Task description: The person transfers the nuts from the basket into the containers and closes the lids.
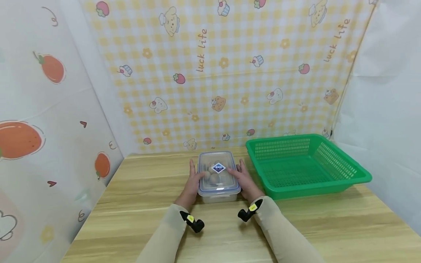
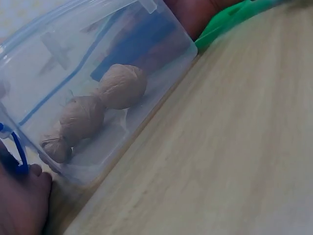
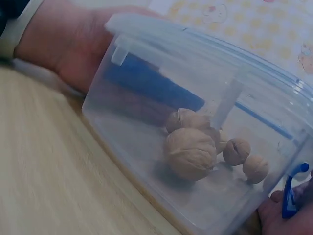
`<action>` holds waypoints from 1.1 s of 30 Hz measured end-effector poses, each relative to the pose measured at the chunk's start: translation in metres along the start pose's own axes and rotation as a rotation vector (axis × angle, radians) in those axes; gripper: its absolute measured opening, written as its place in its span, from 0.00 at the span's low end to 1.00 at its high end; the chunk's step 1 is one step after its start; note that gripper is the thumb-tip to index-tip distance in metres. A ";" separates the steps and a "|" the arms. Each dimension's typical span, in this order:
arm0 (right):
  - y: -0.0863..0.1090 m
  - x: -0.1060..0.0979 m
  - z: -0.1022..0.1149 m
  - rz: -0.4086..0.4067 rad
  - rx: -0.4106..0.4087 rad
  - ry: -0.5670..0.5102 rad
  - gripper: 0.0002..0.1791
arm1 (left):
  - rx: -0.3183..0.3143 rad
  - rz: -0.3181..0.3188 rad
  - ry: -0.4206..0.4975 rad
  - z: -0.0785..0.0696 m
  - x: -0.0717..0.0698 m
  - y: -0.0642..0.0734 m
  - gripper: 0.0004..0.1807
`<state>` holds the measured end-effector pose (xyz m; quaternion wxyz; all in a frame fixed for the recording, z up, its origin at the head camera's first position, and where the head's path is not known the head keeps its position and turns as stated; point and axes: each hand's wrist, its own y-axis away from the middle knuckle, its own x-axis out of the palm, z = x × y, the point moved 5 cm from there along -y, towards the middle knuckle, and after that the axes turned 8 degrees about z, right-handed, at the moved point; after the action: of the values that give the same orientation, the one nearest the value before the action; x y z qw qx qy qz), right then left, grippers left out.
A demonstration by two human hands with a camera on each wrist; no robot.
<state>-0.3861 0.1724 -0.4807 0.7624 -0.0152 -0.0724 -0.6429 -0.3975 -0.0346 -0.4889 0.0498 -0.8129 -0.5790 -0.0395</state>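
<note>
A clear plastic lidded box (image 1: 218, 187) sits on the table between my two hands, with a diamond-shaped blue label on its lid. Inside it lie several brown walnuts (image 3: 190, 154), seen through the wall. My left hand (image 1: 192, 183) grips the box's left side, thumb over the lid. On the opposite side my right hand (image 1: 247, 181) holds it likewise, thumb reaching onto the lid. A blue latch (image 2: 18, 149) shows beside the left hand, and another blue latch (image 3: 289, 198) beside the right. Some fingers are hidden behind the box.
A green plastic basket (image 1: 269, 190) with slotted walls stands to the right of the box. The wood-grain table (image 1: 148, 197) meets a yellow checked cloth backdrop (image 1: 217, 80) behind, with pale sheets hanging at left and right.
</note>
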 end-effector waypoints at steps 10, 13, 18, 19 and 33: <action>-0.001 -0.008 0.006 -0.051 0.033 -0.026 0.56 | -0.049 -0.113 -0.001 -0.005 -0.003 0.003 0.57; -0.001 -0.011 0.011 -0.083 0.040 0.044 0.57 | -0.069 -0.117 -0.031 -0.009 -0.004 0.004 0.57; -0.001 -0.012 0.018 -0.091 -0.003 0.098 0.59 | -0.093 -0.135 -0.083 -0.014 -0.006 0.004 0.56; -0.001 -0.012 0.019 -0.090 -0.017 0.103 0.59 | -0.094 -0.137 -0.092 -0.015 -0.007 0.004 0.55; -0.002 0.001 0.025 -0.017 -0.102 0.110 0.51 | -0.106 -0.065 -0.134 -0.025 0.000 0.002 0.51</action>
<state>-0.3903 0.1735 -0.4558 0.7580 -0.0180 0.0020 -0.6520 -0.3961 -0.0385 -0.4639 -0.0334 -0.7959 -0.6043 -0.0173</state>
